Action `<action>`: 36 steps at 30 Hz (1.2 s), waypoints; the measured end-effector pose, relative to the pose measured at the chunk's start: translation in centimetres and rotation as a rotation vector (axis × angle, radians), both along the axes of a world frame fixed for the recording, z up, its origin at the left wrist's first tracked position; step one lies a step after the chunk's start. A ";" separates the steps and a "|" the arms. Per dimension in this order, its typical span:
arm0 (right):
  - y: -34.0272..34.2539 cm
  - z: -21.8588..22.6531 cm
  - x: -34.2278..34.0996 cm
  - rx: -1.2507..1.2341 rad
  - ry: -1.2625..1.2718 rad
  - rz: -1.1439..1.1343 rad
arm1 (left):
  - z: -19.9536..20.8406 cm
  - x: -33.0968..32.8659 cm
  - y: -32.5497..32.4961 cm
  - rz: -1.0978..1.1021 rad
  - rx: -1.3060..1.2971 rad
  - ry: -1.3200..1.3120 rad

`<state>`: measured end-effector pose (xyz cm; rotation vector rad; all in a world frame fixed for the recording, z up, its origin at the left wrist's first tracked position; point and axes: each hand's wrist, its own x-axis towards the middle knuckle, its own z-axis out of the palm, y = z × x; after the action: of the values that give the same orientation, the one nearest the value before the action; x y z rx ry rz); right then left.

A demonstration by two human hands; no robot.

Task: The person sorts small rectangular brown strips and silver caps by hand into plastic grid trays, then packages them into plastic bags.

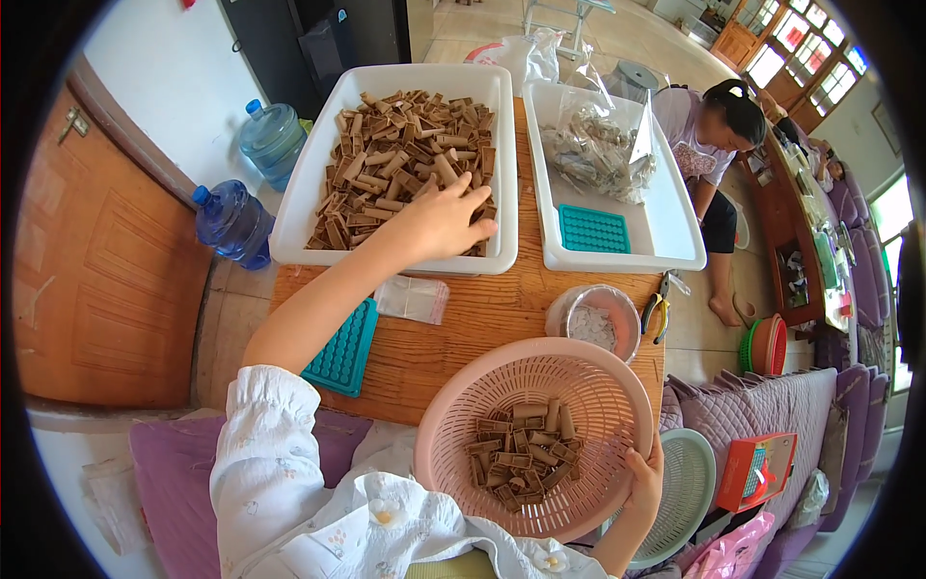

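My left hand (442, 224) reaches over the white plastic tub (289, 227) at the back left. Its fingers are spread above a heap of small brown trough-shaped plastic pieces (386, 159), touching or just over those near the tub's front. Nothing shows gripped in it, though its underside is hidden. My right hand (644, 487) grips the right rim of a pink plastic colander (453, 415), thumb on the inner side. The colander is held in front of my body and tilts toward me. A smaller pile of the same brown pieces (521, 458) lies in its bottom.
A second white tub (666, 246) holds bagged greyish items (603, 154) and a teal tray (593, 230). Nearby on the wooden table (492, 314) are a pinkish tub (632, 323), pliers (657, 309), plastic bags (413, 299) and another teal tray (347, 352). Another person (699, 135) bends beyond.
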<state>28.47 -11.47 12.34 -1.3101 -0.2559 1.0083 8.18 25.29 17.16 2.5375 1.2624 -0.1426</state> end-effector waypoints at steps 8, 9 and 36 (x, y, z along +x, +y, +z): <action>-0.2 0.0 0.2 -0.002 0.011 0.002 | 4.2 -3.8 4.1 0.075 -0.104 -0.058; 0.0 0.2 0.2 -0.003 0.012 0.007 | 3.5 -4.7 6.4 0.145 0.008 -0.018; 0.5 0.5 0.0 -0.023 0.015 0.005 | -2.3 -1.1 4.0 -0.656 0.535 -0.091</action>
<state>28.48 -10.99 12.88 -1.3224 -0.2368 1.0271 7.11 29.26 14.83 3.2847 0.4182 0.1993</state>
